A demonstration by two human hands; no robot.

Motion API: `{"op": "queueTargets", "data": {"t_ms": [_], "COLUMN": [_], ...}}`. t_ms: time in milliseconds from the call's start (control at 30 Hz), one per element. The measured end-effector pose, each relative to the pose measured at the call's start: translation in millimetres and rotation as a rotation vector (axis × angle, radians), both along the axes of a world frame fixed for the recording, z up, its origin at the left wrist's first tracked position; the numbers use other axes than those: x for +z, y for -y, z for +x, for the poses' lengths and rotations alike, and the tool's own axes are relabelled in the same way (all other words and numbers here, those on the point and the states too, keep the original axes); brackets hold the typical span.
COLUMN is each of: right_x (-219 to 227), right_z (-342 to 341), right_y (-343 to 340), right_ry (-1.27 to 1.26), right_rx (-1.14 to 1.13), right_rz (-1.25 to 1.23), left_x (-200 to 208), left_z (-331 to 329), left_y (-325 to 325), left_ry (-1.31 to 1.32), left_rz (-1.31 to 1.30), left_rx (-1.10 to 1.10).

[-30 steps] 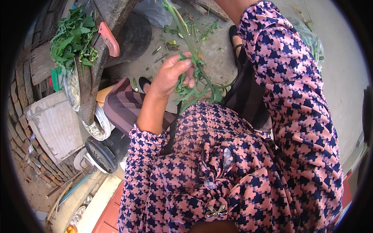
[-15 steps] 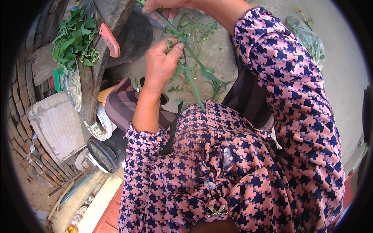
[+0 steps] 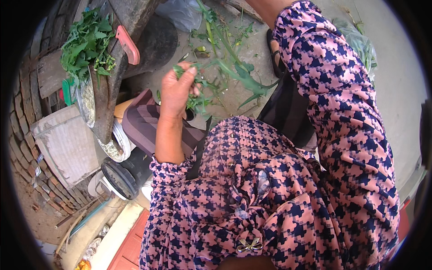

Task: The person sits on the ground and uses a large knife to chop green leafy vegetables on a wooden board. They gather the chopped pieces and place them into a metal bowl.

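My left hand [image 3: 174, 92] is closed on torn green leaves [image 3: 179, 70], which poke out between thumb and fingers above my lap. To its right a long leafy green stalk [image 3: 230, 51] slants down from the upper edge, apart from the hand. My right forearm [image 3: 269, 10] runs out of the picture at the top, so that hand is hidden. Left of my left hand, a heap of green leaves [image 3: 85, 45] lies on a weathered wooden plank [image 3: 107, 96]. Beside the heap rests a pink-red tool handle [image 3: 128, 46].
Leaf scraps [image 3: 240, 39] litter the concrete floor ahead. A clear plastic bag [image 3: 181, 14] lies at the top, and another bag with greens [image 3: 357, 45] at the far right. A white bucket [image 3: 120, 135] and a black round lid [image 3: 119, 179] stand left, near a brick wall [image 3: 27, 148].
My left hand has come away from the stalk, moving slightly left and down with torn leaves in it. My right hand has gone out of view at the top.
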State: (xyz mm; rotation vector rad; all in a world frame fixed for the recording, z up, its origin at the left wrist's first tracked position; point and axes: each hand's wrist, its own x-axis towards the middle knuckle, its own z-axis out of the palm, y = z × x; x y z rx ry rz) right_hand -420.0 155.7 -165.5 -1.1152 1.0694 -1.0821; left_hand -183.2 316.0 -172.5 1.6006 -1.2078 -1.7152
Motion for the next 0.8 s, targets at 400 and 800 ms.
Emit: {"op": "queueTargets", "data": {"t_ms": [400,800], "right_x": [-1.3,2.7], "right_z": [5.1,11.1], "right_y": [3.5,-1.0], "right_ry": [0.017,0.109], "right_rx": [0.083,0.162], "right_rz": [0.042,0.067], "left_x": [-4.3,-24.2], "left_z": [-31.5,-43.9], "left_y": [23.0,18.4], "left_ry": [-0.022,0.028], "left_rz": [-0.076,0.024], "left_rx": [0.058,-0.199]}}
